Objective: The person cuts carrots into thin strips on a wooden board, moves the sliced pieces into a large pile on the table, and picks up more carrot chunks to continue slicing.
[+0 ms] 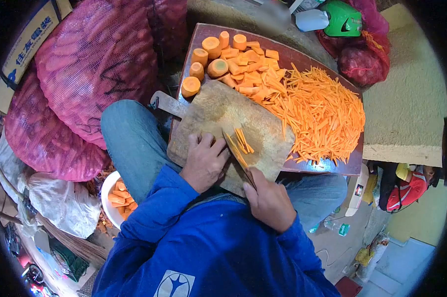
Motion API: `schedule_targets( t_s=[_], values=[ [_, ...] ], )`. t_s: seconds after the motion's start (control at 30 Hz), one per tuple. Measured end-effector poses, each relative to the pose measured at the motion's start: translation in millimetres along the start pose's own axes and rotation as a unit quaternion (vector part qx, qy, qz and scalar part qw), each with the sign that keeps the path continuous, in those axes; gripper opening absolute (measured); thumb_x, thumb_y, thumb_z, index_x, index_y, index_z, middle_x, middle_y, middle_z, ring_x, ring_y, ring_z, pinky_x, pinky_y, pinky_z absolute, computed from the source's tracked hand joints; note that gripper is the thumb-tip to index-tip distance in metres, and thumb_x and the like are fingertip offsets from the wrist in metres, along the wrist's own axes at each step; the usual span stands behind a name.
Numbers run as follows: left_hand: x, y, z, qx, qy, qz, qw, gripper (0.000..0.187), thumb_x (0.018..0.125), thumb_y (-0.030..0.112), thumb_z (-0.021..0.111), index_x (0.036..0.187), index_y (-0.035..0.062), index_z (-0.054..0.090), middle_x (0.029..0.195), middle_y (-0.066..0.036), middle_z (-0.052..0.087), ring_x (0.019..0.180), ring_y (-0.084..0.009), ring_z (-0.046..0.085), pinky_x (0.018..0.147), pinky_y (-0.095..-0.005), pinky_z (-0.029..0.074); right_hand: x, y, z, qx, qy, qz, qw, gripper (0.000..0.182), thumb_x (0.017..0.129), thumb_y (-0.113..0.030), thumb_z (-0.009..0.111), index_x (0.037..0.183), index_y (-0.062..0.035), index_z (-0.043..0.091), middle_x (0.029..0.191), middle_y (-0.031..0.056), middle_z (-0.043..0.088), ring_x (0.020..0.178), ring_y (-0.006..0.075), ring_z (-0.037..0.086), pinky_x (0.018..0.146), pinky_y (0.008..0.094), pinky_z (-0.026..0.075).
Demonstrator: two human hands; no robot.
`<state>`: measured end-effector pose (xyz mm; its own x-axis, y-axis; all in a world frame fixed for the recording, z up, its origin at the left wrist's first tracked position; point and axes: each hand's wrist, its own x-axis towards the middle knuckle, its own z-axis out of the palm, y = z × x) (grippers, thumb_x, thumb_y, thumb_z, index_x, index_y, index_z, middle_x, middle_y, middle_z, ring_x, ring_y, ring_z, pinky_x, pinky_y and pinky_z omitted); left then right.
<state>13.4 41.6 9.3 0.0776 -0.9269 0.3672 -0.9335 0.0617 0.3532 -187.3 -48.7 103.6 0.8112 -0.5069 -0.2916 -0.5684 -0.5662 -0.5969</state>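
Observation:
A worn wooden cutting board (265, 129) lies tilted across the front of a low red table. My right hand (270, 200) is wrapped round the handle of a knife (237, 157), whose blade rests on the board. Several thin carrot strips (243, 141) lie beside the blade. Left of the knife, my left hand (204, 161) presses on the board with bent fingers; what is under the fingertips is hidden. Behind the board are carrot slices (253, 67) and upright carrot chunks (211, 47). A big heap of shredded carrot (325, 116) covers the table's right side.
Large pink net sacks of carrots (100, 64) stand at the left. A white tub (110, 198) with carrot pieces is by my left leg. The red table (344, 169) has a metal blade (168, 104) at its left edge. A red net bag (364, 62) lies behind right.

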Motion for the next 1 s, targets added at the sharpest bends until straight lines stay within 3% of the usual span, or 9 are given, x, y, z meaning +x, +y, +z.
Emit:
schedule_targets(
  t_s=[0.03, 0.47, 0.53, 0.67, 0.73, 0.87, 1.0],
  values=[
    [0.8, 1.1, -0.3, -0.004, 0.008, -0.004, 1.0, 0.029, 0.072, 0.018, 0.078, 0.099, 0.0067, 0.077, 0.101, -0.007, 0.061, 0.101, -0.0294, 0.056, 0.092, -0.0521, 0.039, 8.8, 3.6, 3.8, 0.004, -0.004, 0.003, 1.0, 0.033, 0.106, -0.022, 0.061, 0.131, -0.0029, 0.053, 0.086, 0.0295, 0.072, 0.08, 0.0526, 0.07, 0.069, 0.0622, 0.054],
    [0.2, -3.2, 7.5, -0.062, 0.051, -0.054, 0.995, 0.03, 0.072, 0.014, 0.077, 0.101, 0.0069, 0.078, 0.104, -0.007, 0.064, 0.1, -0.0292, 0.059, 0.098, -0.0521, 0.038, 20.9, 1.6, 8.2, 0.031, 0.014, 0.004, 0.999, 0.035, 0.107, -0.025, 0.06, 0.134, -0.0032, 0.053, 0.086, 0.0329, 0.071, 0.082, 0.0549, 0.07, 0.071, 0.0635, 0.054],
    [1.0, -5.1, 9.6, -0.092, 0.1, -0.062, 0.989, 0.028, 0.072, 0.012, 0.078, 0.099, 0.0065, 0.078, 0.102, -0.007, 0.065, 0.099, -0.029, 0.059, 0.098, -0.0517, 0.038, 18.5, -1.1, -2.3, 0.053, -0.009, 0.016, 0.998, 0.033, 0.106, -0.02, 0.06, 0.134, -0.003, 0.057, 0.093, 0.0309, 0.071, 0.09, 0.0537, 0.07, 0.076, 0.0569, 0.055],
    [-1.4, -7.1, 7.9, -0.09, 0.082, -0.049, 0.991, 0.026, 0.073, 0.011, 0.079, 0.098, 0.006, 0.078, 0.1, -0.006, 0.065, 0.098, -0.0284, 0.059, 0.096, -0.0511, 0.038, 11.1, 6.3, 8.0, 0.051, -0.004, 0.019, 0.998, 0.031, 0.106, -0.02, 0.06, 0.132, -0.0021, 0.057, 0.093, 0.031, 0.071, 0.089, 0.0537, 0.07, 0.076, 0.0568, 0.055],
    [-0.9, -6.2, 12.0, -0.088, 0.095, -0.069, 0.989, 0.025, 0.072, 0.011, 0.079, 0.097, 0.0056, 0.078, 0.099, -0.006, 0.065, 0.098, -0.0278, 0.059, 0.096, -0.0506, 0.039, 19.7, 6.8, 10.5, 0.037, 0.007, -0.004, 0.999, 0.034, 0.107, -0.025, 0.06, 0.132, -0.0026, 0.054, 0.084, 0.0327, 0.07, 0.082, 0.0542, 0.07, 0.072, 0.0626, 0.054],
    [-1.4, -5.7, 11.1, -0.086, 0.107, -0.06, 0.989, 0.026, 0.071, 0.011, 0.079, 0.096, 0.0057, 0.078, 0.099, -0.006, 0.065, 0.098, -0.0282, 0.059, 0.097, -0.0505, 0.039, 12.8, 11.1, 5.9, 0.057, 0.022, -0.03, 0.998, 0.034, 0.107, -0.025, 0.06, 0.131, -0.0026, 0.054, 0.084, 0.0325, 0.07, 0.081, 0.0542, 0.07, 0.072, 0.0628, 0.054],
    [-1.4, -4.4, 10.2, -0.091, 0.092, -0.057, 0.99, 0.025, 0.07, 0.011, 0.079, 0.094, 0.0063, 0.077, 0.098, -0.006, 0.064, 0.098, -0.029, 0.058, 0.096, -0.0512, 0.038, 10.7, 5.5, 9.6, 0.062, 0.013, 0.001, 0.998, 0.032, 0.106, -0.023, 0.061, 0.129, -0.0011, 0.057, 0.087, 0.0326, 0.07, 0.085, 0.0543, 0.07, 0.074, 0.0604, 0.054]
  ],
)
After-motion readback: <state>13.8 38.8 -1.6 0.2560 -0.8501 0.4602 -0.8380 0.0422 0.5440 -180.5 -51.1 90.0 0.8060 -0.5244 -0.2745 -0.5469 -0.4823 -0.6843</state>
